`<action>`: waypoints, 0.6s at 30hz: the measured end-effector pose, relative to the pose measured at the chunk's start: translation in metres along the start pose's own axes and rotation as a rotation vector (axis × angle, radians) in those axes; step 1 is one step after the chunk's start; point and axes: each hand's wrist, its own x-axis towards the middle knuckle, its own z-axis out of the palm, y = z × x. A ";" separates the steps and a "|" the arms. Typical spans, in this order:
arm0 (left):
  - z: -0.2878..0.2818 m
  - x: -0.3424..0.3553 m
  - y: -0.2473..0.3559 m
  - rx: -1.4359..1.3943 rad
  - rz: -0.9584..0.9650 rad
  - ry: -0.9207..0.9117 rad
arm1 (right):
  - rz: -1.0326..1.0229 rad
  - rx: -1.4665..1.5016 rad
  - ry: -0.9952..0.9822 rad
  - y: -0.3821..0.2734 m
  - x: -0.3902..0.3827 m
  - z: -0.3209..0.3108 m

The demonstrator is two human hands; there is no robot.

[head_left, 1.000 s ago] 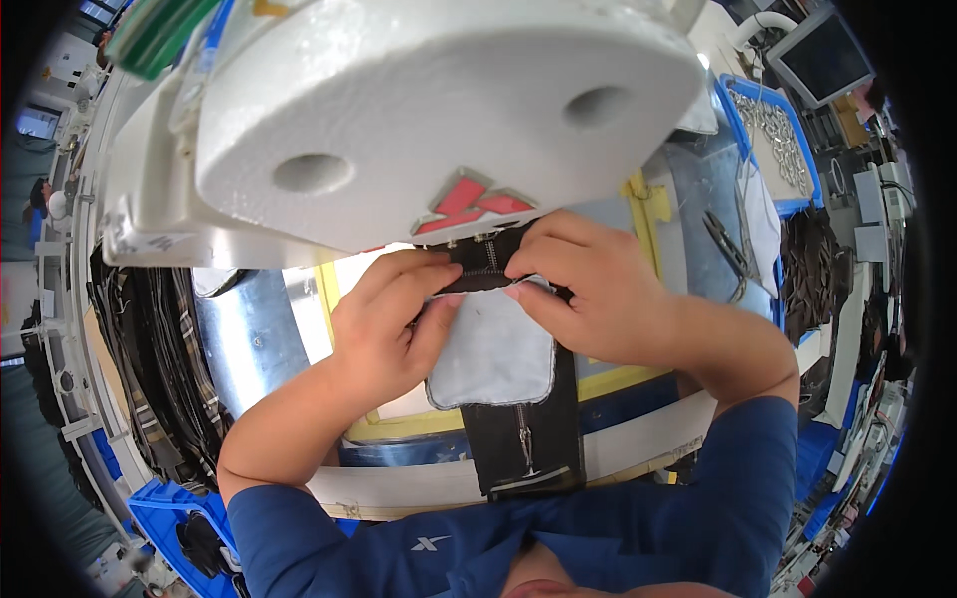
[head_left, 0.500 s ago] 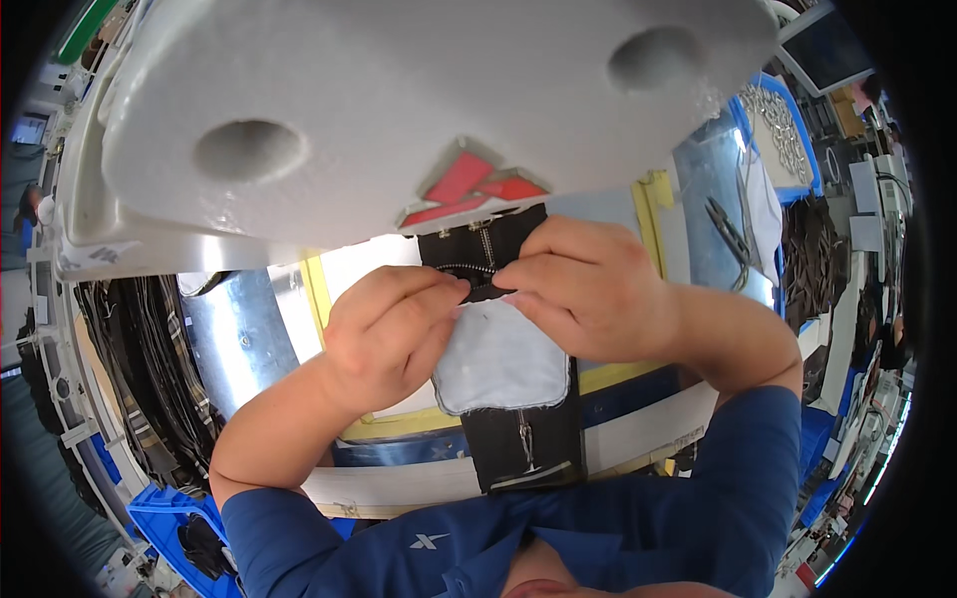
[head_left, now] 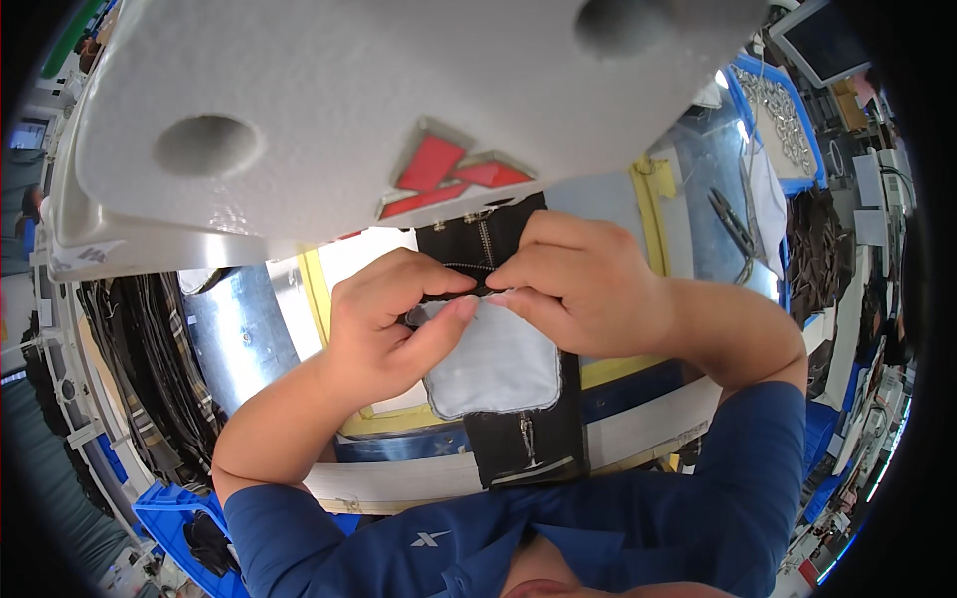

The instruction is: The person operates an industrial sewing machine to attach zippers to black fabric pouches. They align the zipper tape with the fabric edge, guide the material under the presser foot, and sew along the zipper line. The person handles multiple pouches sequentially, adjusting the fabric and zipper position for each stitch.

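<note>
A strip of black fabric (head_left: pixel 522 439) with metal zippers runs from under the machine head toward me. On it lies a pale grey-blue pocket piece (head_left: pixel 493 364) with a stitched, rounded lower edge. My left hand (head_left: pixel 389 314) pinches the top left edge of the pocket piece and the black fabric between thumb and forefinger. Just right of it, my right hand (head_left: pixel 583 289) pinches the same edge, its fingertips close to the left ones. Above the fingers, a zipper (head_left: pixel 486 239) shows on the black fabric. A silver zipper pull (head_left: pixel 527 439) hangs near the lower end.
A large grey sewing machine head (head_left: pixel 329 110) overhangs the work. Pliers (head_left: pixel 733 234) lie at right, near a blue tray (head_left: pixel 778 110) of metal parts. Dark fabric stacks (head_left: pixel 150 359) sit at left, above a blue bin (head_left: pixel 184 528). Yellow tape (head_left: pixel 648 214) marks the worktable.
My left thumb has shifted up and right onto the pocket's top edge, nearer the right fingertips. The pocket piece has slid slightly left, and the zipper teeth by my fingers are more covered.
</note>
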 end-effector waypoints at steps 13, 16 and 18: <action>0.002 -0.001 0.002 0.087 0.055 0.011 | 0.105 0.124 -0.042 0.000 0.003 -0.001; 0.003 -0.001 0.002 0.080 0.068 0.019 | 0.076 0.172 -0.013 0.001 0.004 0.002; 0.004 0.000 0.002 0.081 0.076 0.020 | 0.085 0.175 -0.021 0.001 0.004 0.003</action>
